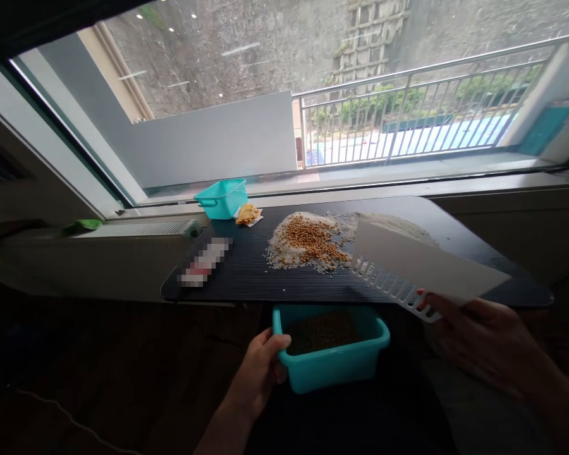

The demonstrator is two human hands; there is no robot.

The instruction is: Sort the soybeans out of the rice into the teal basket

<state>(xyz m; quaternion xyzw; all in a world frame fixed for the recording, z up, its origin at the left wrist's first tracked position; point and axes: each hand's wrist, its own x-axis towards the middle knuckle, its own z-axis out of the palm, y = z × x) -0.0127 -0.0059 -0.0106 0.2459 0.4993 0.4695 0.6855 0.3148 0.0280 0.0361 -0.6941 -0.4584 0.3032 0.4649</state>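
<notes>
My left hand [260, 363] grips the left rim of a turquoise plastic basin [334, 370], thumb over the edge. The basin sits just below the table's front edge, with a dark layer of small grains or beans [325, 332] inside. My right hand [488, 335] is closed on the lower edge of a white plastic sheet with a row of slots [422, 268], held tilted above the right part of the table. Left of the sheet lies a pile of white grains [279, 243] with golden-brown beans [313, 239] on top. The sheet hides part of a flatter pale grain heap [401, 224] behind it.
The dark table [246, 272] stands against a window sill. At its back left are a second turquoise basin [225, 199] and a yellowish crumpled item [248, 215] on white paper. A blurred-out flat object [206, 262] lies near the left edge. A radiator [137, 229] is beyond.
</notes>
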